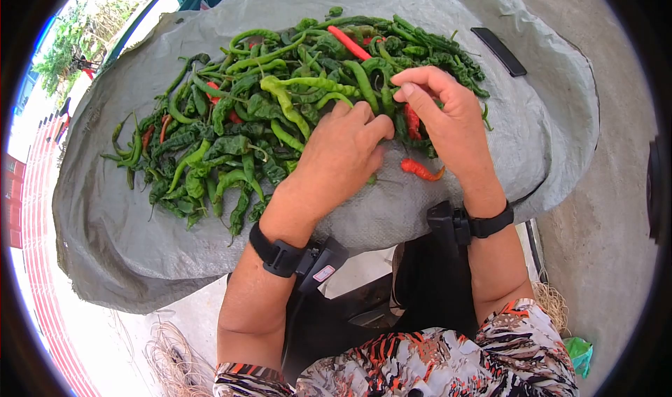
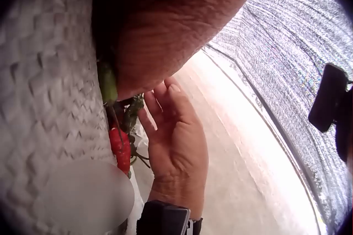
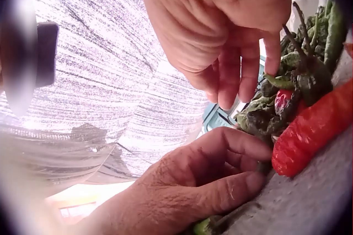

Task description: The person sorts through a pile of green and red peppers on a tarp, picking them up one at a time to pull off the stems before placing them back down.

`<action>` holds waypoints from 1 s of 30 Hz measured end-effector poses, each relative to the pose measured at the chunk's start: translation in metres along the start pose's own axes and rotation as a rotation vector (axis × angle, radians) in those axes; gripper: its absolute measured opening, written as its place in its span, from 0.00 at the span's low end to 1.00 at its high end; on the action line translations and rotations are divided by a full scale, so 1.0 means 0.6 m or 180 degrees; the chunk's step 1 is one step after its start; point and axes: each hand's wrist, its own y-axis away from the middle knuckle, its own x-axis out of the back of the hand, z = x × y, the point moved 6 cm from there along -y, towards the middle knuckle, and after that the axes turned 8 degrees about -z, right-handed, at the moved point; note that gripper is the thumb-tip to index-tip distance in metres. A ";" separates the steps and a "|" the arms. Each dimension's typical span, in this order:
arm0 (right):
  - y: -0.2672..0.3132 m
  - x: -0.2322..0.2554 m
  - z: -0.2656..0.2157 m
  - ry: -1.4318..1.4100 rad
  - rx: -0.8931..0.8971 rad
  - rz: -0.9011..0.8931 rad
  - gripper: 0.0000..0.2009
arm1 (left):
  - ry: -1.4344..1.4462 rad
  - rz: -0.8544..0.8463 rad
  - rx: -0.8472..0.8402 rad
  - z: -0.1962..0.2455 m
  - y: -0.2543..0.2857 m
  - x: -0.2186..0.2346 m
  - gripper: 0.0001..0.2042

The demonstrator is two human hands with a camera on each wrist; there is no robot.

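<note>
A pile of green peppers, many wrinkled, with several red ones among them, lies on a grey woven sheet. My left hand reaches into the pile's near edge, fingers bent down among the peppers. In the right wrist view its thumb and forefinger are close around something dark green; I cannot tell whether they pinch it. My right hand hovers over the pile's right part, its fingers hanging loose with nothing in them. Between the wrists, a wrinkled red pepper lies apart on the sheet.
The grey sheet covers a raised, rounded surface before the person. A black phone rests on it at the far right. Below are tangled strings at left and a green bag on the floor at right.
</note>
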 end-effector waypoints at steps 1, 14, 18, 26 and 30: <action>0.000 0.000 -0.001 0.0039 0.0070 0.0008 0.08 | 0.0003 0.0026 -0.0017 -0.001 0.000 0.000 0.12; 0.002 -0.007 -0.009 0.0072 0.0112 -0.0038 0.08 | 0.0367 0.0076 0.0145 -0.002 -0.003 0.005 0.12; 0.003 -0.007 -0.010 0.0082 0.0149 -0.0033 0.08 | 0.0338 0.0027 0.0170 -0.002 -0.003 0.004 0.12; 0.004 -0.013 -0.011 0.0173 -0.0037 -0.0194 0.08 | 0.0281 0.0029 0.0088 -0.002 -0.002 0.003 0.11; 0.005 -0.014 -0.014 0.0251 -0.0178 -0.0272 0.08 | 0.0258 -0.0010 0.0010 0.000 -0.002 0.003 0.10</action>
